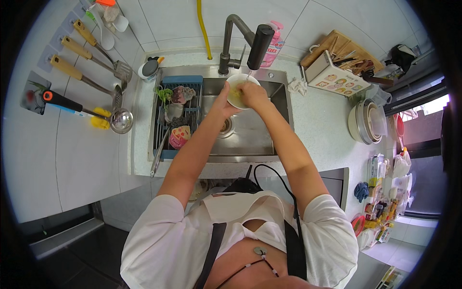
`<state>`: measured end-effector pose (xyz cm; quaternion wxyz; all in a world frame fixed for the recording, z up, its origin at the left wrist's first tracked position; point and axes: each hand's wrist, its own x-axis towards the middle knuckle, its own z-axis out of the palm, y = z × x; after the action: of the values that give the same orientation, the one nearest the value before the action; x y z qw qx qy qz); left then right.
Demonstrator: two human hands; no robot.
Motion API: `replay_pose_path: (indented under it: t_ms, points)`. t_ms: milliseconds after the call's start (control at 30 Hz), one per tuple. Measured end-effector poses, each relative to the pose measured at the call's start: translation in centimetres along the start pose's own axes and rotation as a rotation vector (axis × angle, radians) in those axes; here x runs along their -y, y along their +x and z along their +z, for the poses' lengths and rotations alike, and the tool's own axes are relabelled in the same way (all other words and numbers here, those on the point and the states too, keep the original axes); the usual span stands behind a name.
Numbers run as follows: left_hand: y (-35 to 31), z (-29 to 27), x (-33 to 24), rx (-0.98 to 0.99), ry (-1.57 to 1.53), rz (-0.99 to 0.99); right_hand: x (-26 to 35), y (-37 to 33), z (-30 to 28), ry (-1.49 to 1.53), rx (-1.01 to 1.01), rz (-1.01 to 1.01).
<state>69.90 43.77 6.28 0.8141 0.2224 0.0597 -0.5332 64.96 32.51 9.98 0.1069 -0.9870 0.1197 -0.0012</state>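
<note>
- Steel sink point(250, 139), set in a pale counter point(317, 130), is seen below.
- White bowl point(239, 89) is gripped by left hand point(225, 102) under the faucet point(250, 41); right hand point(254, 94) is pressed inside.
- Drying rack point(175, 115) is laid over the sink's left edge.

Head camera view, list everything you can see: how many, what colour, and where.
bowl: one, white, held over the sink under the faucet
faucet: one, dark grey, behind the sink
sink: one, steel, set in the counter
drying rack: one, blue, on the sink's left side, holding sponges and cloths
soap bottle: one, pink, right of the faucet
hanging utensils: several, wood and orange handles, left wall
hose: one, yellow, back wall
cutting boards: a few, wood, back right of counter
stacked bowls: one stack, pale, right counter
left hand: one, its grip on the bowl's left rim
right hand: one, reaching into the bowl
</note>
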Motion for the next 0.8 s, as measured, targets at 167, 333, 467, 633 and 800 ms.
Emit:
replay_pose_path:
  t_ms: [167,333,467,633,800]
  points:
    - [-0.1,-0.6,-0.4,0.054,-0.031,-0.017,0.1,-0.8,-2.3,0.024,-0.165,-0.05]
    - [0.0,-0.7,-0.3,0.029,-0.022,-0.013,-0.8,-0.5,-2.5,0.043,-0.231,-0.081]
    - [-0.4,-0.2,-0.2,0.009,-0.019,0.001,-0.8,-1.2,-2.5,0.236,-0.222,-0.041]
    - [-1.2,0.4,-0.2,-0.004,0.011,0.033,-2.1,-1.6,-1.8,0.465,-0.284,-0.126]
    - [-1.0,0.2,-0.2,0.031,0.022,0.041,-3.3,-2.1,-0.6,0.828,-0.301,-0.178]
